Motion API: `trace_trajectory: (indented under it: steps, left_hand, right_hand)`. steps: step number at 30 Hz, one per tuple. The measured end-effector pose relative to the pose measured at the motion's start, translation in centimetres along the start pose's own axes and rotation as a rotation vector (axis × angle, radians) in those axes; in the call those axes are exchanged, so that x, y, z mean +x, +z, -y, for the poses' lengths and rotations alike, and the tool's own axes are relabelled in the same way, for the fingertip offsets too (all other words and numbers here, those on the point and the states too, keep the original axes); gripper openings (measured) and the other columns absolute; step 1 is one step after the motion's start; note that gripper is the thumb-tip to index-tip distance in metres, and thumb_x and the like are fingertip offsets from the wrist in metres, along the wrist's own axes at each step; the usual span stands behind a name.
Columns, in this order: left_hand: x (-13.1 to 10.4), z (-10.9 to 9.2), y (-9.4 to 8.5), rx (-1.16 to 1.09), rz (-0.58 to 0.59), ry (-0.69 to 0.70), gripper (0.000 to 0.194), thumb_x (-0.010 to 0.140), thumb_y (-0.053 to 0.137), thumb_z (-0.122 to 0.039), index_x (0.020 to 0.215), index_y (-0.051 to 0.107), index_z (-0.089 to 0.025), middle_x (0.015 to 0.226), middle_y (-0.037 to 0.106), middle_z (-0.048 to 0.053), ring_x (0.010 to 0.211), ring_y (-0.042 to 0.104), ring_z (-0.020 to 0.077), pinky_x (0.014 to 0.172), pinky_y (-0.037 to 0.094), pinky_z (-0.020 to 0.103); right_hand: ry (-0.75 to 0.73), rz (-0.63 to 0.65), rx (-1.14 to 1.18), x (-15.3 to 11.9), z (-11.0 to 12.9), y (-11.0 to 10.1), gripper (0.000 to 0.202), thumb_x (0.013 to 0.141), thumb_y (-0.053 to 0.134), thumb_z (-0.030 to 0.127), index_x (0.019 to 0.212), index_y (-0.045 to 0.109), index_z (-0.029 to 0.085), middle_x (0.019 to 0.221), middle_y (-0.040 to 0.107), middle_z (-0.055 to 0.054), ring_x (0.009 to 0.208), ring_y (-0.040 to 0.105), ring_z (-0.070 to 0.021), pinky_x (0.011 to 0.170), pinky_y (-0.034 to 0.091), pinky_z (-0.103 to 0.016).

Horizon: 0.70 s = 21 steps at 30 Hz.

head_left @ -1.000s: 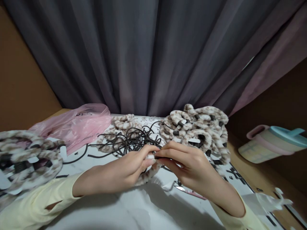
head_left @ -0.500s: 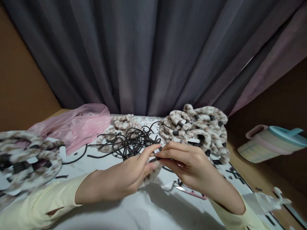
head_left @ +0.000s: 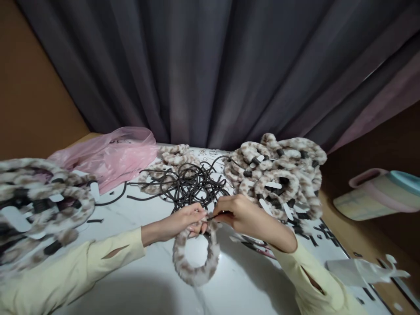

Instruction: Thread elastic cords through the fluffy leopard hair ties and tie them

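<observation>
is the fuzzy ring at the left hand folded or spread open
Spread open: the fuzzy ring forms a rounded loop with white tabletop showing through its middle; the left hand holds its top.

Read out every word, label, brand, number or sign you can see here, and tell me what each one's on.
No text can be read here.
Marks at the table's far edge: too small and blurred to read; I can't tell whether they're letters.
White tags: no lettering visible.
Front fur ring: none visible.
Pink bag: no readable print.
Cup: no readable text.
</observation>
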<state>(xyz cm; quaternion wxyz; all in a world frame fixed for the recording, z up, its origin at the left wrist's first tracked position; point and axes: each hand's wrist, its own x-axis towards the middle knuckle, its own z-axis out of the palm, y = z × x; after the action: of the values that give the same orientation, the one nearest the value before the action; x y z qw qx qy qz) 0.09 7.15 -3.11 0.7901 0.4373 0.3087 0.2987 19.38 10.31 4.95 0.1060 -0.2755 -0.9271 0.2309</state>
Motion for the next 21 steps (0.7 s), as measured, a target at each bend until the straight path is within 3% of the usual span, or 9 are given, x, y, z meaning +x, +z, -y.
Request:
trace_trajectory:
  steps: [7, 13, 21]
  left_hand:
    - [-0.2, -0.8, 0.5, -0.002, -0.046, -0.019, 0.033, 0.085, 0.051, -0.048, 0.082, 0.043, -0.016, 0.070, 0.056, -0.001, 0.048, 0.034, 0.0045, 0.051, 0.034, 0.021]
    - [-0.2, -0.6, 0.3, 0.074, -0.049, -0.036, 0.037, 0.085, 0.047, -0.053, 0.080, 0.041, -0.018, 0.051, 0.045, -0.008, 0.048, 0.041, 0.0070, 0.053, 0.034, 0.022]
    - [-0.2, -0.2, 0.2, 0.236, -0.053, 0.082, 0.035, 0.082, 0.053, -0.051, 0.079, 0.043, -0.017, 0.072, 0.062, -0.001, 0.046, 0.044, 0.0050, 0.050, 0.035, 0.022]
  right_hand:
    - [0.002, -0.046, 0.011, 0.5, 0.0, 1.7, 0.014, 0.084, 0.055, 0.012, 0.086, 0.068, 0.014, 0.081, 0.066, -0.006, 0.072, 0.062, -0.0143, 0.066, 0.044, -0.023]
    - [-0.010, -0.015, -0.002, 0.7, -0.2, 1.8, 0.016, 0.084, 0.055, 0.012, 0.080, 0.070, 0.014, 0.078, 0.064, -0.006, 0.069, 0.061, -0.0132, 0.064, 0.044, -0.022]
    - [0.011, 0.012, 0.025, 0.7, -0.5, 1.8, 0.016, 0.083, 0.055, 0.010, 0.081, 0.070, 0.014, 0.076, 0.062, -0.005, 0.065, 0.058, -0.0124, 0.060, 0.042, -0.021]
